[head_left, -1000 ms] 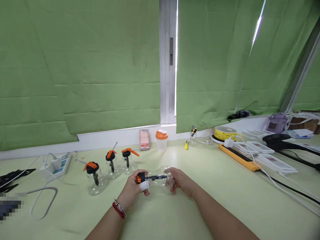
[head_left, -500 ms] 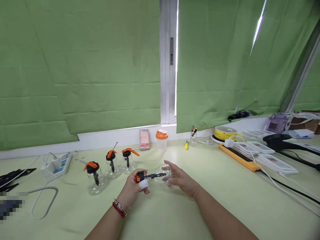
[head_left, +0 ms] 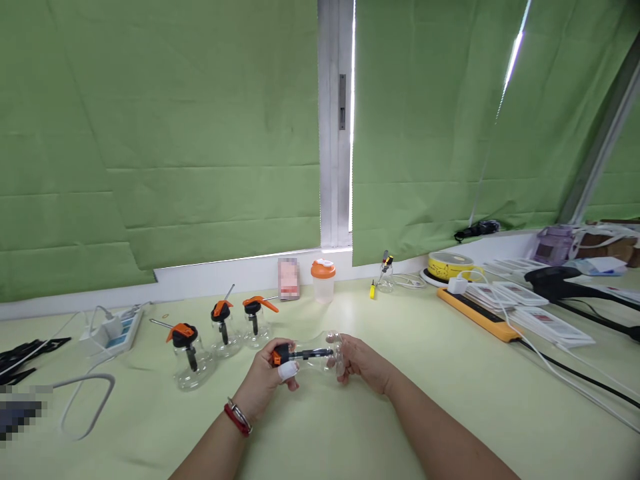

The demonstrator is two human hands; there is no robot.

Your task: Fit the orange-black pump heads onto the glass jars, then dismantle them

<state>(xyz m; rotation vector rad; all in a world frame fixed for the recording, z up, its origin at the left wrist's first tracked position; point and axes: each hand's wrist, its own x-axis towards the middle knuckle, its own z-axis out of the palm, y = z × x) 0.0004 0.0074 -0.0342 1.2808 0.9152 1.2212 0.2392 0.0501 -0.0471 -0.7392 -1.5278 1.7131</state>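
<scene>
A clear bottle [head_left: 327, 343] with a black-and-orange top and a dark tube inside lies sideways between my two hands, base to the right. My left hand [head_left: 266, 375], with white tape on its thumb, is closed round the top. At the base, my right hand [head_left: 364, 363] has its fingers curled against the clear wall; some of them show through it. To the left stand three similar bottles with black tops, orange levers and thin metal rods: one in front [head_left: 193, 363], one in the middle [head_left: 225, 330] and one at the right [head_left: 256, 323].
An orange-lidded cup [head_left: 323, 283] stands by the wall, near a small jar of tools [head_left: 386, 277] and a yellow tube [head_left: 373, 291]. A white power strip [head_left: 117, 337] lies left; an orange one [head_left: 477, 317] lies right beside papers [head_left: 553, 327] and cables.
The fingers of my right hand have curled in lower around the bottle's base. My left hand keeps its hold on the top, and the standing bottles stay in place.
</scene>
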